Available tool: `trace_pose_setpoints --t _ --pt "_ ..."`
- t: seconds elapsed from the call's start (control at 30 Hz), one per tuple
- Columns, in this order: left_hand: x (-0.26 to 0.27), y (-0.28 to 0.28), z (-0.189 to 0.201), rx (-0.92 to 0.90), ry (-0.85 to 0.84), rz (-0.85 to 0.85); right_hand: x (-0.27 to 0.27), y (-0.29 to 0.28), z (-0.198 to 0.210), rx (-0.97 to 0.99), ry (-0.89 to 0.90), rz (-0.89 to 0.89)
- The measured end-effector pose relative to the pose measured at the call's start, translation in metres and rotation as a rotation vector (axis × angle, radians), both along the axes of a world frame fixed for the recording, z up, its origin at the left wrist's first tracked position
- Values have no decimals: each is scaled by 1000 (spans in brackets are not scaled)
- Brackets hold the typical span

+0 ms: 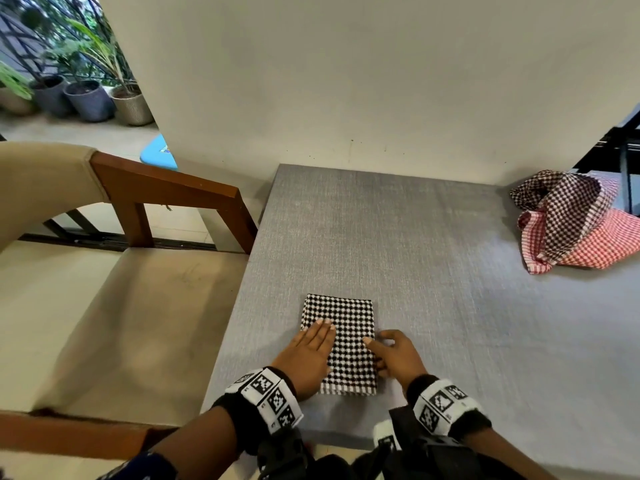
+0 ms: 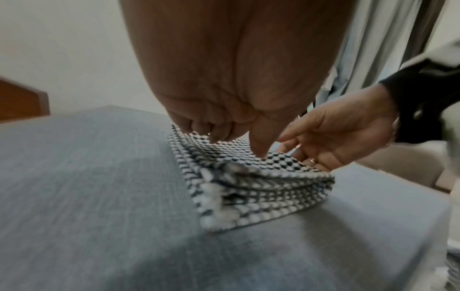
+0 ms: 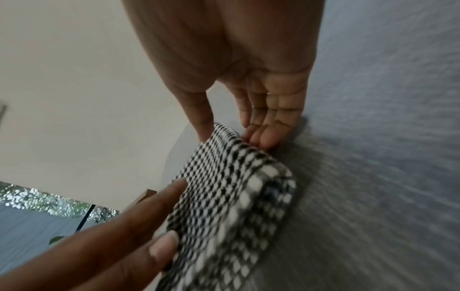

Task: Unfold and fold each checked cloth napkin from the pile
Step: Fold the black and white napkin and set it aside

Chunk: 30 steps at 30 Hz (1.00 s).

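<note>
Black-and-white checked cloth napkin [image 1: 341,344], folded into a thick rectangle, lies at the near edge of the grey textured tabletop [image 1: 433,271], directly in front of me. My left hand [image 1: 308,358] rests flat on its left half, fingers straight and together, pressing the stacked layers down so the fold does not spring apart. My right hand [image 1: 398,355] lies along the right edge, thumb on top and fingers reaching beside and under the fold; the right wrist view shows a light pinch on that edge, which I judge serves to square it or ready it for lifting. The left wrist view shows several layers stacked, edges not perfectly aligned. The pile of loose checked napkins, dark maroon and red [image 1: 578,223], sits crumpled at the far right of the table, well apart. This fold looks nearly finished; the pile awaits.
</note>
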<state>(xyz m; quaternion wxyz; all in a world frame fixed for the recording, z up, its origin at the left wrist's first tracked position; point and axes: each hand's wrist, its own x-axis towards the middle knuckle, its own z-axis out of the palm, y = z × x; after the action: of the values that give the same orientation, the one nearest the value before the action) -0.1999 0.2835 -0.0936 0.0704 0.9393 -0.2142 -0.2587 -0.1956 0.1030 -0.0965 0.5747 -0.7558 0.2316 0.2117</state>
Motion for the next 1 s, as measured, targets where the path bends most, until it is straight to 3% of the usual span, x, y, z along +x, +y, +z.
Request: trace_pose_setpoints --t 0.13,0.27,0.33,0.47,0.53,0.6,0.67,0.77,0.83,0.93,1.0 --pt "0 -1 14 -231 272 200 13 12 17 75 25 94" --pt "5 1 40 -736 459 471 17 37 46 161 -98 176" --pt "9 7 57 -988 507 600 17 52 63 213 -174 257" --pt "21 30 79 -1225 546 846 16 63 84 335 -290 386" --pt "27 45 80 -1350 607 987 17 60 89 382 -361 281" --pt "32 55 84 -1438 643 1100 24 53 80 300 -425 26" --pt "38 63 84 -1524 703 1172 29 50 67 269 -324 -136" --pt "48 68 85 -1573 772 1207 35 61 57 566 -6 -63" --pt "58 71 84 -1553 804 1224 46 71 60 706 108 -76" --pt "84 77 86 -1405 783 1212 74 82 61 681 30 -108" --pt "107 83 83 -1230 678 1194 99 89 56 612 -86 -119"
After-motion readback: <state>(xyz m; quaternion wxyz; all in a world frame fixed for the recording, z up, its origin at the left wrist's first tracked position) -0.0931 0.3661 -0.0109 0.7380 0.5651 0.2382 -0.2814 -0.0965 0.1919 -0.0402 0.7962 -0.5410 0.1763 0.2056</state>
